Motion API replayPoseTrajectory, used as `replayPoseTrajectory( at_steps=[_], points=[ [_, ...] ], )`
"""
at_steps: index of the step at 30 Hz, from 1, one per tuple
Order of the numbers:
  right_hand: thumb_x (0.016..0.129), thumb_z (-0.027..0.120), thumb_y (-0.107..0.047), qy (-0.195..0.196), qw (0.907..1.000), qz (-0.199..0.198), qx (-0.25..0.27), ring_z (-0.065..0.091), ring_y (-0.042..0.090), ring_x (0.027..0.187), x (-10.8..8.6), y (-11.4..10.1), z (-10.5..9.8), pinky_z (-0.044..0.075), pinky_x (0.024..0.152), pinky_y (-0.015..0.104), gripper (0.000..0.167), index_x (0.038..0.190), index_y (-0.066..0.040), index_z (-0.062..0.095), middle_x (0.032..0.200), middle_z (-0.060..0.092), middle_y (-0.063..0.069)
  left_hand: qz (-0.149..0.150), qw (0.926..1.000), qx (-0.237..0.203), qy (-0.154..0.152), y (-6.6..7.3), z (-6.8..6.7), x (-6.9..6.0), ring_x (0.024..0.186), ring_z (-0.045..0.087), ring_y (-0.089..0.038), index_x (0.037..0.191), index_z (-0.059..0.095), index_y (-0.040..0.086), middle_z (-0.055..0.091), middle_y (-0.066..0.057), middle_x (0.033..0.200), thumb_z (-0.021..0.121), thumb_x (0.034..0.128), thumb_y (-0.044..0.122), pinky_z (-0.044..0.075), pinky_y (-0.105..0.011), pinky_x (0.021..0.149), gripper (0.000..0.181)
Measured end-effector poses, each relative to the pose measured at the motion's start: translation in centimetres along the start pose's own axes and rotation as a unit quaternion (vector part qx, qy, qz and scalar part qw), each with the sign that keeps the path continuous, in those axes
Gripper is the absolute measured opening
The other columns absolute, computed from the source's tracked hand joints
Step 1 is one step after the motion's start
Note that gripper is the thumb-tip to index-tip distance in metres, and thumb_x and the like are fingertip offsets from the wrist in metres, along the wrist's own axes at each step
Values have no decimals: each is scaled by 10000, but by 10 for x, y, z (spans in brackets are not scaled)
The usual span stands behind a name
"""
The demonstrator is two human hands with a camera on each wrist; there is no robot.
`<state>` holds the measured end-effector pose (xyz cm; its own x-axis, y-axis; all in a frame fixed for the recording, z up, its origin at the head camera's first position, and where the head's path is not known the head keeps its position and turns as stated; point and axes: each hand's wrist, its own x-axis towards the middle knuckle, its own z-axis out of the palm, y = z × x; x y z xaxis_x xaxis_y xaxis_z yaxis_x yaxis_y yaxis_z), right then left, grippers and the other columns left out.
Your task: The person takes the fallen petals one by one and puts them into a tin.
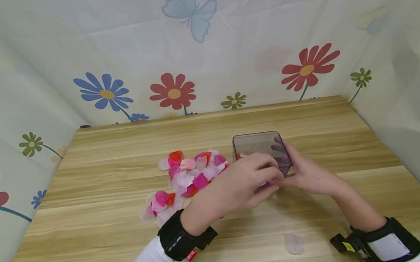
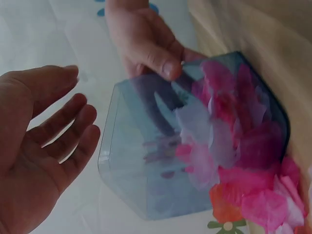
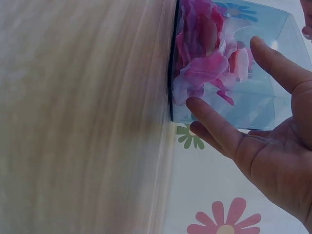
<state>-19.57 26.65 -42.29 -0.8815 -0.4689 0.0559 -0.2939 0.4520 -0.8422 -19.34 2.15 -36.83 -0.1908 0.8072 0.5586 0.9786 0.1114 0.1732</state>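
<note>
A clear, grey-tinted plastic box stands upright on the table with pink, white and red artificial flower petals heaped in its bottom. My right hand grips the box at its right side, thumb and fingers spread around the walls, as the right wrist view also shows. In the head view my left hand hides the near part of the box. Seen from the left wrist, the left hand is beside the box's upper rim, its fingers loosely bent and holding nothing. More loose petals lie left of the box.
One pale petal lies alone near the front of the wooden table. Behind the table's far edge hangs a white curtain printed with flowers and a butterfly; it also flanks both sides.
</note>
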Motion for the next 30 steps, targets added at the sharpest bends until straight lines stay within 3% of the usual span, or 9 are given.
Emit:
replayPoseTrajectory(
  at_steps=[3, 7, 12, 15, 18, 23, 30],
  points=[
    [898, 803, -96, -83, 9998, -65, 169, 261, 502, 1462, -1, 0, 0, 359, 1072, 637, 1090, 1642, -133, 6, 1616, 207, 308, 93, 9979, -220, -609, 7, 7, 0, 978, 589, -157, 1032, 720, 75, 628, -39, 1069, 725, 964, 141, 424, -168, 957, 95],
    [884, 807, -78, -79, 9998, 28, 186, 302, 513, 1440, -2, 0, 0, 374, 1065, 641, 1111, 1643, -135, -2, 1621, 206, 295, 189, 9886, -373, -1447, 15, 14, 1, 1019, 581, -149, 1088, 719, 103, 641, -8, 1097, 696, 985, 150, 405, -174, 985, 116],
    [870, 842, -148, 2, 9998, 206, 87, 353, 518, 1410, -2, -3, 0, 407, 1047, 637, 1138, 1644, -149, 7, 1617, 230, 279, 154, 9676, -44, -2519, 26, 25, 3, 1090, 561, -108, 1174, 732, 142, 643, 33, 1173, 699, 996, 217, 384, -160, 1011, 195],
    [863, 855, -187, 52, 9995, 295, 42, 386, 515, 1392, -1, -5, 1, 422, 1035, 635, 1150, 1644, -169, 11, 1612, 250, 275, 124, 9539, 147, -2996, 31, 32, 3, 1114, 553, -87, 1207, 737, 175, 633, 57, 1207, 705, 994, 238, 378, -143, 1005, 224],
    [857, 862, -209, 86, 9994, 328, -62, 386, 504, 1396, -1, -6, 1, 394, 1057, 643, 1157, 1643, -157, 15, 1607, 266, 275, 164, 9446, 267, -3266, 36, 40, 2, 1162, 537, -72, 1239, 733, 202, 622, 73, 1240, 703, 994, 242, 349, -140, 1038, 251],
    [854, 866, -211, 106, 9994, 294, -165, 378, 500, 1404, -1, -6, 1, 364, 1072, 658, 1165, 1642, -139, 10, 1603, 275, 279, 217, 9362, 312, -3495, 42, 50, -2, 1245, 502, -82, 1311, 704, 228, 598, 65, 1334, 696, 1001, 250, 295, -146, 1092, 311],
    [857, 864, -243, 98, 9991, 356, -200, 357, 496, 1416, -2, -6, 1, 341, 1082, 672, 1172, 1643, -138, 2, 1611, 266, 269, 276, 9209, 590, -3844, 50, 59, -8, 1353, 421, -76, 1404, 628, 310, 504, 97, 1480, 552, 1076, 292, 347, -171, 1073, 337]
  ],
)
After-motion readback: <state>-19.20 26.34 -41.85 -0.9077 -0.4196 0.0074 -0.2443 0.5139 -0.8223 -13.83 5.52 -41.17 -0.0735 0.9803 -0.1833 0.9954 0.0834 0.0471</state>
